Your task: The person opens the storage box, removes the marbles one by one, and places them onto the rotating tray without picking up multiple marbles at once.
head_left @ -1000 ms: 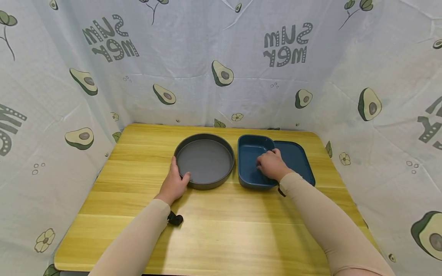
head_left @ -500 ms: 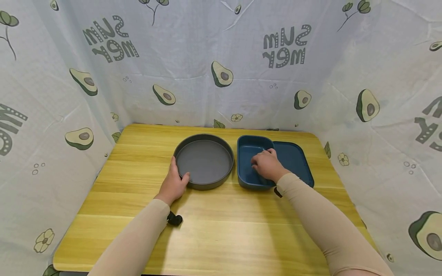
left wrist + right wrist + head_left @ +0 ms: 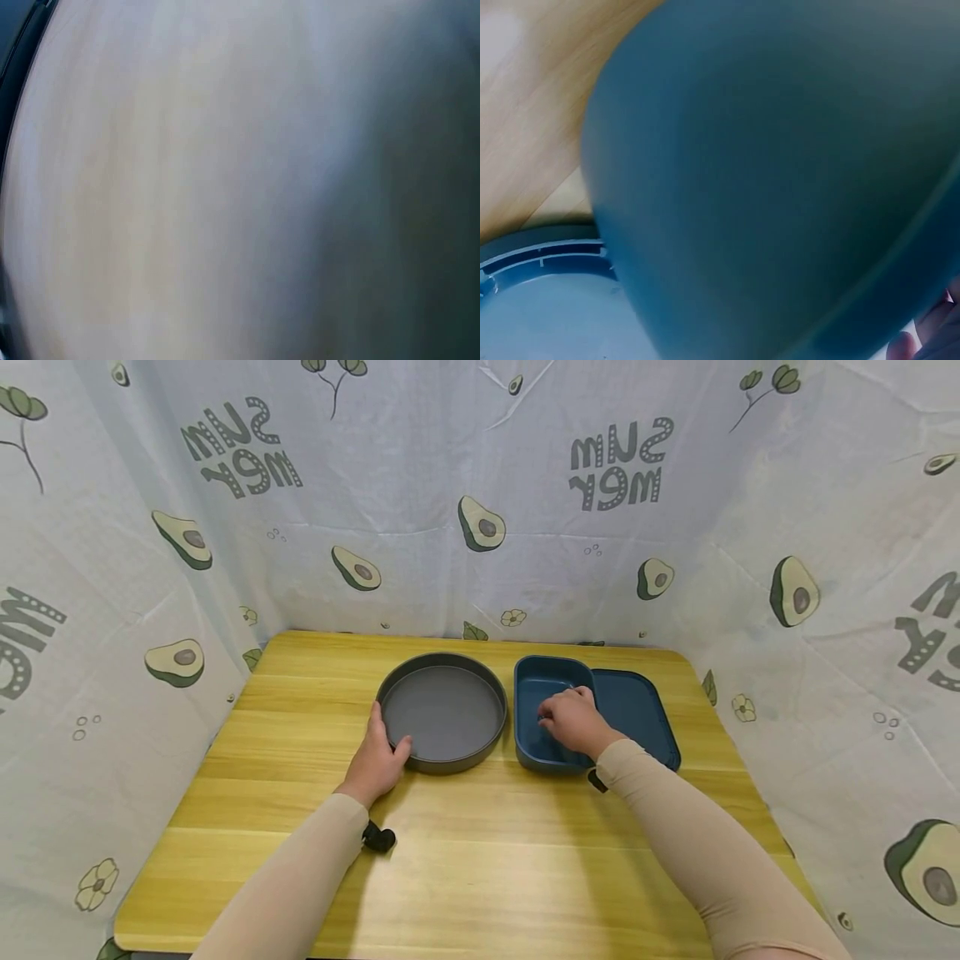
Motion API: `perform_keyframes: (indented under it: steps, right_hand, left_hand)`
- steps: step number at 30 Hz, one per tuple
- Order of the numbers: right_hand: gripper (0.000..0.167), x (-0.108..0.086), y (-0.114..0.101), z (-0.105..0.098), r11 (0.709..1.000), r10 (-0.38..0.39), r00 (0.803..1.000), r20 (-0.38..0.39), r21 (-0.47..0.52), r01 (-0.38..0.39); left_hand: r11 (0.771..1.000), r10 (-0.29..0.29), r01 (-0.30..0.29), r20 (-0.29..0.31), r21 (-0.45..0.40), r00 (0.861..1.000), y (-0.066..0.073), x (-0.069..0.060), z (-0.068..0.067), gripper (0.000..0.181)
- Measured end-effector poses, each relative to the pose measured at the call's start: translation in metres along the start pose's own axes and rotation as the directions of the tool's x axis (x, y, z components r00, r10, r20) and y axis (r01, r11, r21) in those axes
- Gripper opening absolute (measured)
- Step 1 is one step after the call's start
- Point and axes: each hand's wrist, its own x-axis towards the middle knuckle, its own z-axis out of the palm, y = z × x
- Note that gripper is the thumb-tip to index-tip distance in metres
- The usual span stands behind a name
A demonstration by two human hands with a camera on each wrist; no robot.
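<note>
My left hand (image 3: 375, 764) touches the near left side of a round dark grey pan (image 3: 442, 710). Its thumb lies at the near rim and its fingers lie along the outer wall, partly hidden. My right hand (image 3: 576, 720) reaches over a deep blue rectangular container (image 3: 528, 727). The fingers curl down inside it, and what lies under or between them is hidden. In the right wrist view the container's wall (image 3: 765, 180) fills most of the picture, with a few fingertips (image 3: 902, 346) past its rim. The left wrist view shows only blurred tabletop.
A flat blue lid (image 3: 637, 718) lies on the wooden table (image 3: 465, 860) against the container's right side, partly behind it. The pan stands close on the container's left. A white curtain (image 3: 420, 468) printed with avocados hangs behind and beside the table.
My right hand has shifted slightly left over the container, its fingers still curled down. My left hand and the pan have stayed in place. The head view has tilted slightly.
</note>
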Motion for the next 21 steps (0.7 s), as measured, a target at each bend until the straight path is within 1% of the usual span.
perform_keyframes:
  steps: [8,12,21]
  right_hand:
    - [0.013,0.000,-0.009,-0.001,1.000,-0.023,0.999,-0.042,0.010,0.023]
    - [0.014,0.001,-0.014,-0.001,0.999,-0.030,0.998,-0.063,0.033,0.032]
    - [0.017,0.007,-0.021,0.000,0.996,-0.011,0.998,-0.067,0.088,0.017]
  left_hand:
    - [1.000,0.001,-0.001,0.000,-0.005,1.000,0.000,0.000,0.000,0.096]
    - [1.000,-0.003,0.003,0.003,0.000,1.000,0.000,0.000,-0.001,0.097]
    - [1.000,-0.008,0.008,0.005,0.003,1.000,-0.001,0.001,-0.001,0.097]
